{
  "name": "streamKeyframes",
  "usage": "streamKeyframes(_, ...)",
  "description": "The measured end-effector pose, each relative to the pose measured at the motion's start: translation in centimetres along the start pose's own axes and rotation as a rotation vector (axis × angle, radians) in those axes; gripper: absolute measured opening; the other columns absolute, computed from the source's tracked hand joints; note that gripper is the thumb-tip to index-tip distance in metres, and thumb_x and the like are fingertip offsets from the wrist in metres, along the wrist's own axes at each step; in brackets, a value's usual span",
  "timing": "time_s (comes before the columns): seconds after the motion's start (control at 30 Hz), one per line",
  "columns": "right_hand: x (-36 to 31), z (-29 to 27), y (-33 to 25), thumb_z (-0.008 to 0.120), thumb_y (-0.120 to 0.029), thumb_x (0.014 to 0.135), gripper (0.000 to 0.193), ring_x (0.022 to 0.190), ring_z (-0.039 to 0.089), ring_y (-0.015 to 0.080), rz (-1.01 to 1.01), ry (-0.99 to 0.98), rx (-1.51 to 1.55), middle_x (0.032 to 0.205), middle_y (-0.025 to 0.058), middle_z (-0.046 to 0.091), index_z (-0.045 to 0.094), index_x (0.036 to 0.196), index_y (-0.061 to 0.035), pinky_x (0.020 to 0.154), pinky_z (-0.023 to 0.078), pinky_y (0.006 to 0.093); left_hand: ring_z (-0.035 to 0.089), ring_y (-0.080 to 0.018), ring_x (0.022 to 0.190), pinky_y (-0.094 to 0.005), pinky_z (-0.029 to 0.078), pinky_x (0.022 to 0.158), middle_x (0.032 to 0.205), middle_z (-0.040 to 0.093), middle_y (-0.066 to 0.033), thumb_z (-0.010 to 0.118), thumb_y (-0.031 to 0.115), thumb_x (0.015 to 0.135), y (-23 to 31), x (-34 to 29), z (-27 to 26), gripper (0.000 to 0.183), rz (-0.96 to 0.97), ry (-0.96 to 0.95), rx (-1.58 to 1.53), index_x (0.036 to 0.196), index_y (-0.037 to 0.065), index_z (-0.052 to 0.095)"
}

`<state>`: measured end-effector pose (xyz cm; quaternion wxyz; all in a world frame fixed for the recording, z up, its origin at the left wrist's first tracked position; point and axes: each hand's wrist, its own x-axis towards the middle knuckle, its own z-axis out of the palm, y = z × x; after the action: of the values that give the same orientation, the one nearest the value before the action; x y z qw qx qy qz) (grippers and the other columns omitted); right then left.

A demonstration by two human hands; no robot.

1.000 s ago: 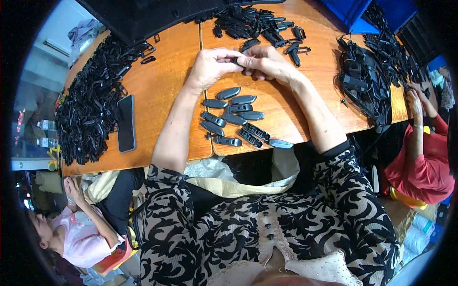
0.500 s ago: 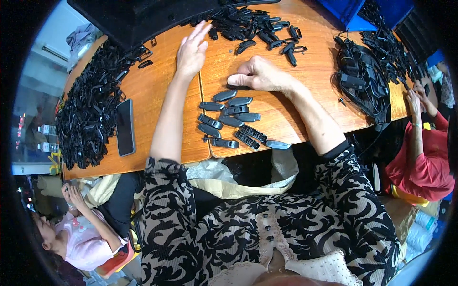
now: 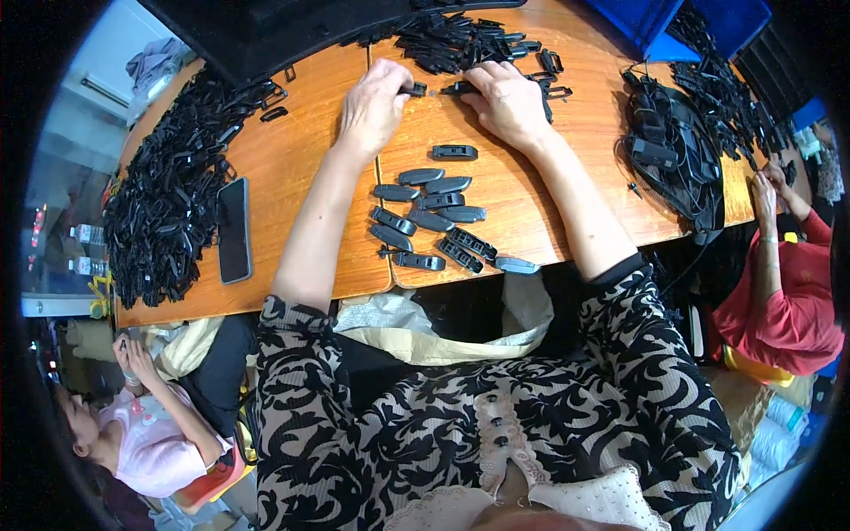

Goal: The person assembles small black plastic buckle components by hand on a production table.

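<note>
My left hand (image 3: 375,104) is closed, with a small black plastic piece (image 3: 413,89) sticking out from its fingertips. Facing it across a narrow gap, my right hand (image 3: 508,102) pinches another black plastic piece (image 3: 458,88), whose end points left. A finished-looking black casing (image 3: 454,152) lies by itself below the hands. Nearer me is a loose group of several black and dark grey oval casings (image 3: 434,200); some lie smooth side up, and two show their ribbed insides (image 3: 467,248). Just beyond my right hand is a pile of black plastic parts (image 3: 452,40).
A large heap of small black parts (image 3: 168,195) covers the table's left side, beside a phone (image 3: 234,230). Cables and black boxes (image 3: 664,150) lie at the right, near a blue bin (image 3: 637,26). Co-workers sit at left (image 3: 150,434) and right (image 3: 779,283).
My left hand went from open to closed on a black piece. My right hand moved away toward the far pile and took a piece; a casing now lies where it was.
</note>
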<state>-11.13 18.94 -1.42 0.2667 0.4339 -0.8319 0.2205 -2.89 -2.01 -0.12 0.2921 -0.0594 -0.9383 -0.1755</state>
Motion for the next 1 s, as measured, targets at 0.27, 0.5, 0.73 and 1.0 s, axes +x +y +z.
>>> streamKeyframes(0.27,0.3,-1.9,-1.1,0.07,-0.035,0.086,0.028,0.075,0.067,0.0354,0.151,0.094,0.09,0.082,0.0129,0.068,0.063,0.095,-0.0105,0.059,0.052,0.0445,0.058,-0.0055,0.081,-0.0236,0.049,0.072,0.094,0.064,0.0009,0.072,0.003,0.085,1.8,-2.0,0.7,0.018,-0.464,-0.172,-0.491,0.101,0.006,0.065)
streamKeyframes(0.5,0.3,-2.4,-2.3,0.063,-0.026,0.096,0.024,0.066,0.059,0.0117,0.475,-0.302,1.111,0.077,0.0033,0.066,0.067,0.092,-0.0027,0.06,0.047,0.0272,0.061,-0.0103,0.09,-0.0244,0.051,0.082,0.101,0.064,-0.003,0.072,0.003,0.084,1.8,-2.3,1.4,0.037,-0.367,-0.056,-1.086,0.12,0.003,0.064)
streamKeyframes(0.73,0.4,-3.2,-2.0,0.064,-0.021,0.095,0.016,0.059,0.046,0.0052,0.582,-0.479,1.311,0.067,-0.0044,0.055,0.068,0.089,-0.0059,0.052,0.034,0.0204,0.063,-0.01,0.087,-0.0225,0.051,0.08,0.1,0.066,-0.0024,0.074,0.003,0.083,2.4,-2.5,0.7,0.026,-0.225,-0.122,-0.835,0.109,0.001,0.072)
streamKeyframes(1.0,0.3,-3.0,-2.5,0.069,-0.024,0.09,0.019,0.058,0.046,0.0053,0.669,-0.497,1.3,0.068,-0.0036,0.058,0.07,0.083,-0.0062,0.051,0.032,0.0213,0.066,-0.0103,0.085,-0.024,0.053,0.078,0.1,0.074,-0.0061,0.078,0.007,0.08,2.8,-2.9,0.2,0.03,-0.401,-0.208,-0.804,0.109,0.002,0.073)
